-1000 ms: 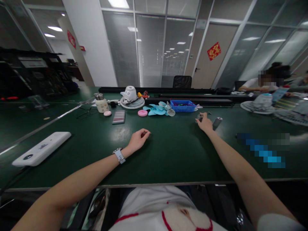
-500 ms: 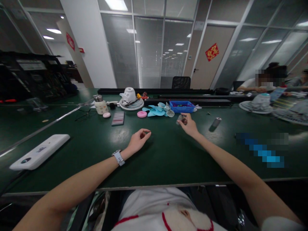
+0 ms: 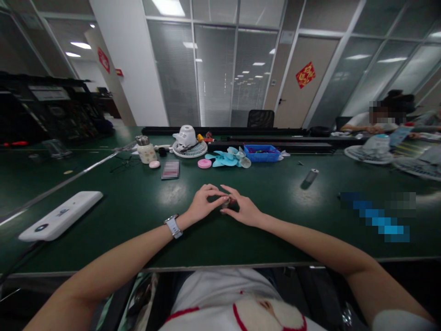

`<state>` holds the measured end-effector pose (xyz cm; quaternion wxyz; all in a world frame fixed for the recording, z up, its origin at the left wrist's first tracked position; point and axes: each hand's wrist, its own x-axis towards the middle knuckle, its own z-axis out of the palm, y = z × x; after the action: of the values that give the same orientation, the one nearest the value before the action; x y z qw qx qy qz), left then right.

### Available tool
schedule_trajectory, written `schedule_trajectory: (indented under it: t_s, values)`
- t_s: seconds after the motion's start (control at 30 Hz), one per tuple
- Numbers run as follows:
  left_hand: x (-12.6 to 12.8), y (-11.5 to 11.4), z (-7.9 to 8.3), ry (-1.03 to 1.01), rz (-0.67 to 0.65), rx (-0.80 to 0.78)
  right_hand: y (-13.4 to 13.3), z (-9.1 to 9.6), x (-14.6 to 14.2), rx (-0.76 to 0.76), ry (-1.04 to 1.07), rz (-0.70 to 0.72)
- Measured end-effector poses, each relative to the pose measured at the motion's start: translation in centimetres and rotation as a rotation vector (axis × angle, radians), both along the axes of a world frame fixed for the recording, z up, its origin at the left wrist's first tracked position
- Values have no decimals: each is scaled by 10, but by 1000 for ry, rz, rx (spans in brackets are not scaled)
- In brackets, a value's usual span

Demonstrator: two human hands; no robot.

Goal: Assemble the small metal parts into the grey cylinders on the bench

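Over the green table (image 3: 193,250), my left hand (image 3: 204,203) and my right hand (image 3: 247,210) meet in front of me. Between their fingertips is a small, greyish, see-through object (image 3: 225,202), mostly covered by the fingers; its kind cannot be made out. My right thumb and fingers close round it from the right. The left thumb and fingertips pinch at its left and upper side. A watch with a pale strap (image 3: 173,226) is on my left wrist.
Farther back are light-blue fan blades (image 3: 225,158), a blue basket (image 3: 262,155), a pink round lid (image 3: 204,163), a white fan (image 3: 188,140) and a bottle (image 3: 146,151). A white power strip (image 3: 64,215) lies left; a small cylinder (image 3: 311,176) stands right. A person (image 3: 365,120) sits far right.
My right hand has come back and left from near the blue basket, bringing the small see-through object. My left hand has moved slightly right, and its fingers now touch the object too.
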<state>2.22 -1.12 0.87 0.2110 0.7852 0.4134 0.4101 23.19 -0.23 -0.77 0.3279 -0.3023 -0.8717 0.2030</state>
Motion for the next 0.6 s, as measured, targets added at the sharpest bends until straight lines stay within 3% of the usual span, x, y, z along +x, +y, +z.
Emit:
schedule_trajectory:
  t_s: [0.1,0.3,0.6]
  values:
    - [3,-3,6,6,16,45,0,-1,-1,19,-6,-3]
    - [-11,3,12,12,251,53,-2,2,1,1,-3,-2]
    - [-21,17,-12,249,49,-173,2,4,8,24,8,-72]
